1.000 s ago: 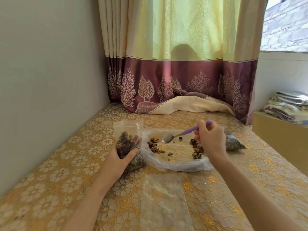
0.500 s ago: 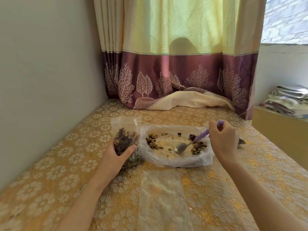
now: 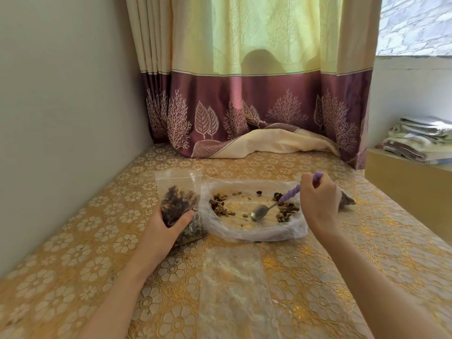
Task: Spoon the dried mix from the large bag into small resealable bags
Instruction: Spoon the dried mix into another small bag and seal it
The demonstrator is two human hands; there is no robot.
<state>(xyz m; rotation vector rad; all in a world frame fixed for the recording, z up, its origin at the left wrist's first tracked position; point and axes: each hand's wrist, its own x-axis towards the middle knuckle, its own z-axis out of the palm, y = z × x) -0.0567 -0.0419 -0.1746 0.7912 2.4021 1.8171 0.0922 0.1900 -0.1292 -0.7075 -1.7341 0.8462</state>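
The left hand covers the lower part of the small bag, so how full it is there cannot be told. The right hand hides the middle of the spoon handle and most of a filled bag behind it. The pieces of dried mix are too small to name. Both forearms, the folded cloths and a flat empty bag are cut by the picture's edges.
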